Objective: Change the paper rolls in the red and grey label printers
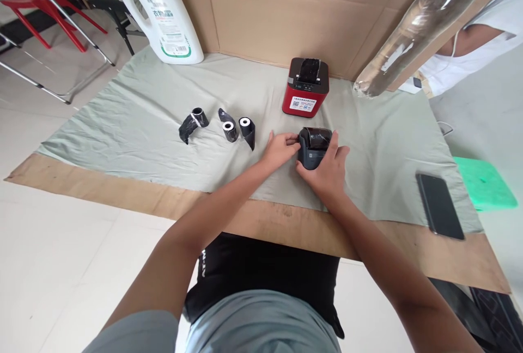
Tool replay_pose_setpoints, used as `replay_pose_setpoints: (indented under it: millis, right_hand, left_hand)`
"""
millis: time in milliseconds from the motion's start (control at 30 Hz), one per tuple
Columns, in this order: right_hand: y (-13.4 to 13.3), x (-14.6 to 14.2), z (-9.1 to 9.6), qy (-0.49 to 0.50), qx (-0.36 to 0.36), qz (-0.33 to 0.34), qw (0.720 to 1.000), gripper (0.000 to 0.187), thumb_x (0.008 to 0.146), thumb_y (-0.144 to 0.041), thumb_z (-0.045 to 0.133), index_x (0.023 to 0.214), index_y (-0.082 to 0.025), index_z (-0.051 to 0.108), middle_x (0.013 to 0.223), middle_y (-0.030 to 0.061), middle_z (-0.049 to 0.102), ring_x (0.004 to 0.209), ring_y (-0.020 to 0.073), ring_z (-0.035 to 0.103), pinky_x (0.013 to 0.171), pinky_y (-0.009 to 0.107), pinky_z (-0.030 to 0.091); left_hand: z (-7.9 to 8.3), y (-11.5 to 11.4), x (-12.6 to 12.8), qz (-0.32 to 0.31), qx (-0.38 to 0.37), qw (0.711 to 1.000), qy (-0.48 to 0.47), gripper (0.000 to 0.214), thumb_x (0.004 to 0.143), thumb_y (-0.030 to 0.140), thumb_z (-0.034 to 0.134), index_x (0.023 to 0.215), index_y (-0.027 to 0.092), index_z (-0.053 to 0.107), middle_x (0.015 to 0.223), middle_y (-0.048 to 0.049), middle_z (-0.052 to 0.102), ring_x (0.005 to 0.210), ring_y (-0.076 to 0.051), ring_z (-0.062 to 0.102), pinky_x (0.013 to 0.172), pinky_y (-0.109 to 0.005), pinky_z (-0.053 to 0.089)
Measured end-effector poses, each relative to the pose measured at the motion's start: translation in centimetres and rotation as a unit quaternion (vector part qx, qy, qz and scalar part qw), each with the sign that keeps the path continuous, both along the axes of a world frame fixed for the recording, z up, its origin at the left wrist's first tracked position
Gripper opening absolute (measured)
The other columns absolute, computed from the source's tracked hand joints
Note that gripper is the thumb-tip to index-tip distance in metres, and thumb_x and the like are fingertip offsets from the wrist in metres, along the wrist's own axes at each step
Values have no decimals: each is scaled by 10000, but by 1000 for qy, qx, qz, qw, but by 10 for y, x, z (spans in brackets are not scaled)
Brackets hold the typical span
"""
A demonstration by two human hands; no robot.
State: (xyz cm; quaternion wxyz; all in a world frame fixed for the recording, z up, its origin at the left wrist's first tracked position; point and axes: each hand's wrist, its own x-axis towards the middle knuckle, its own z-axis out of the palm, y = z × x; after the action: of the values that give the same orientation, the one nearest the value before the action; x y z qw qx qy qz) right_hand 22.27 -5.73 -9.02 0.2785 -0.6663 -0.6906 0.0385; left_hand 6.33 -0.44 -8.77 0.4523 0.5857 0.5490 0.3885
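A small dark label printer [314, 145] sits on the grey-green cloth [143, 119]. My right hand [327, 170] wraps around its front and right side, fingers closed on it. The fingers of my left hand [280, 148] pinch at its left side. Behind it stands a red and black printer [305, 87] with a white label on its front. To the left lie three black rolls [229, 127], some partly unwound.
A white detergent jug [157, 10] stands at the back left against a cardboard wall [286, 10]. A black phone [439, 205] lies at the right cloth edge. A clear plastic bottle [417, 26] leans at upper right near another person's sleeve [482, 42]. Red chairs stand far left.
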Motion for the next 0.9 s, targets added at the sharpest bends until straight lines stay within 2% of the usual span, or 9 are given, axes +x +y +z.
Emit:
replay_pose_setpoints:
  millis: [200, 367, 500, 700, 900]
  right_hand:
    - [-1, 0, 4, 14, -15, 1, 1000, 1241, 690, -516, 752, 1652, -169, 49, 1295, 184, 398, 1143, 363, 531, 939, 557, 532]
    - [-1, 1, 6, 25, -22, -3, 999, 1239, 692, -518, 760, 1659, -200, 54, 1294, 175, 407, 1147, 370, 544, 918, 556, 541]
    - [0, 2, 8, 26, -31, -9, 999, 1227, 707, -520, 753, 1662, -180, 61, 1299, 186, 409, 1150, 376, 550, 917, 551, 541]
    - [3, 4, 9, 49, -35, -16, 998, 1268, 711, -540, 733, 1670, -193, -20, 1306, 183, 398, 1160, 371, 550, 932, 563, 532]
    - [-1, 1, 11, 44, -45, -9, 998, 1276, 703, -541, 748, 1673, -206, -10, 1290, 177, 403, 1138, 371, 558, 896, 559, 545]
  left_hand:
    - [1, -2, 0, 0, 3, 1000, 6, 233, 886, 163, 599, 1023, 221, 779, 1065, -52, 837, 1157, -257, 757, 1325, -582, -161]
    - [1, -3, -3, -22, 30, 999, 18, 250, 924, 220, 582, 1076, 249, 779, 1135, -38, 827, 1215, -263, 732, 1325, -580, -166]
    - [0, -4, -4, -40, 45, 998, 36, 268, 964, 269, 572, 1153, 264, 762, 1202, -33, 810, 1233, -262, 724, 1323, -587, -167]
    - [5, -8, -5, -33, 72, 993, 87, 349, 1012, 344, 558, 1317, 278, 712, 1337, -39, 757, 1332, -258, 668, 1351, -552, -109]
    - [3, -3, -9, -17, 95, 992, 81, 329, 1025, 328, 556, 1299, 297, 737, 1376, -30, 732, 1321, -259, 671, 1353, -567, -75]
